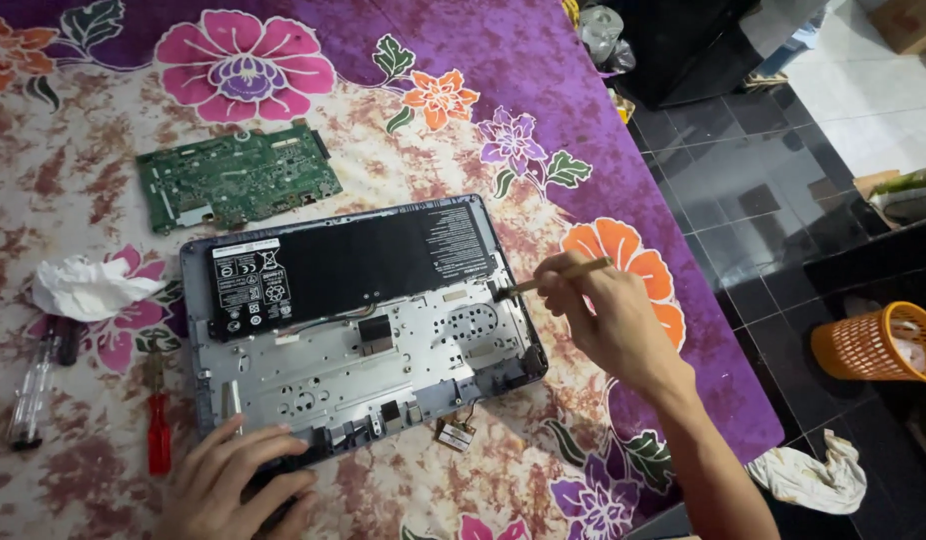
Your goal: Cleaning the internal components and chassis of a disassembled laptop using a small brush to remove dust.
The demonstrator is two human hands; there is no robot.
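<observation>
The fingers of the right hand (605, 315) are pinching closed around a thin wooden-handled brush (555, 277), right of centre in the frame, and its dark bristle tip is touching the right edge of the opened laptop base (383, 360), just below the right end of the long black battery (353, 265). The right forearm is running down toward the lower right edge of the frame.

At the bottom left, the left hand (238, 485) is lying with its fingers spread and loosely curled, gripping nothing, its fingertips pressing on the lower left corner of the laptop base.

The laptop base is sitting in the middle of the frame, its grey metal inner plate facing up and the battery filling its upper half. A small loose part with short wires (453, 434) is lying just below its lower edge.

A green circuit board (238, 180) is resting above the laptop base, toward the upper left. At the left edge a crumpled white tissue (88, 287) is lying, and below it a clear-handled screwdriver (33, 385) and a red-handled screwdriver (159, 425). Everything is lying on a purple flowered cloth (503, 60). On the dark tiled floor at the right an orange basket (878, 343) is standing, and a white rag (813, 475) is lying at the lower right.
</observation>
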